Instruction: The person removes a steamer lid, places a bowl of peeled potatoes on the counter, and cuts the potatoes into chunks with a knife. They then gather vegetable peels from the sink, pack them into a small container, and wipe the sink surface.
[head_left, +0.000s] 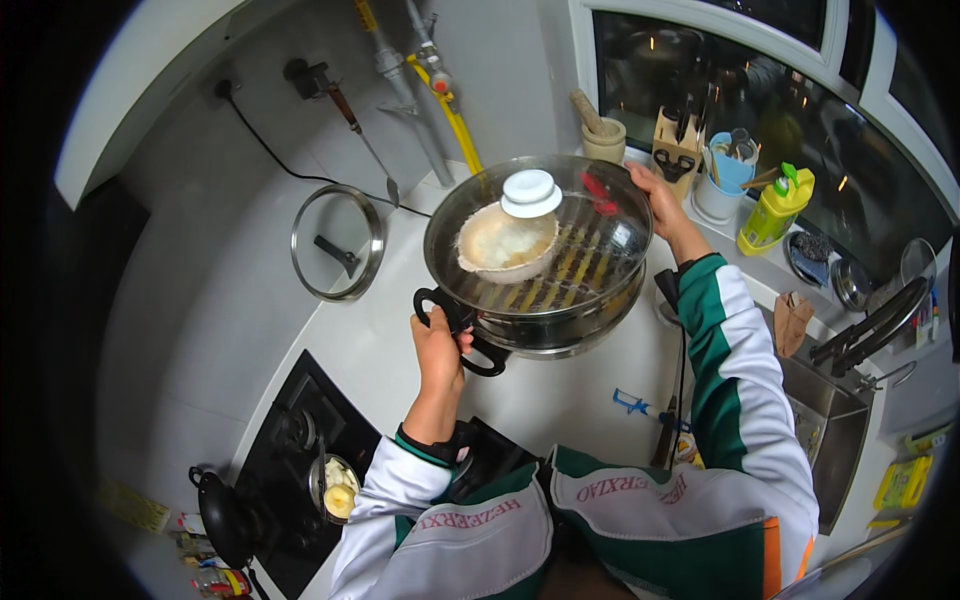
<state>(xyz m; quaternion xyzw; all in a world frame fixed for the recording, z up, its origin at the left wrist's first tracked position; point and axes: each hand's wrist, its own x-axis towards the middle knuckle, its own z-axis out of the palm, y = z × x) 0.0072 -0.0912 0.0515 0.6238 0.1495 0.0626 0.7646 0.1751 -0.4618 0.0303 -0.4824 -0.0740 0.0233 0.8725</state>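
Observation:
A round steel steamer pot (560,335) with black loop handles is between my two hands over the white counter. My left hand (438,352) is closed around the handles at its near left side. At the far right side, my right hand (660,208) grips the pot; its handle there is mostly hidden. On top lies a clear glass lid (625,270) with a white knob (530,193). Through the glass I see a pale bowl (500,255) on a slotted steamer rack (570,265). A small red item (600,195) shows beside the bowl.
Left, another glass lid (338,242) leans against the wall. A black cooktop (300,470) carries a dish of pale pieces (338,490) and a wok (225,520). A blue peeler (632,403) lies on the counter. Along the windowsill stand a mortar (603,143), knife block (675,155) and yellow bottle (772,215).

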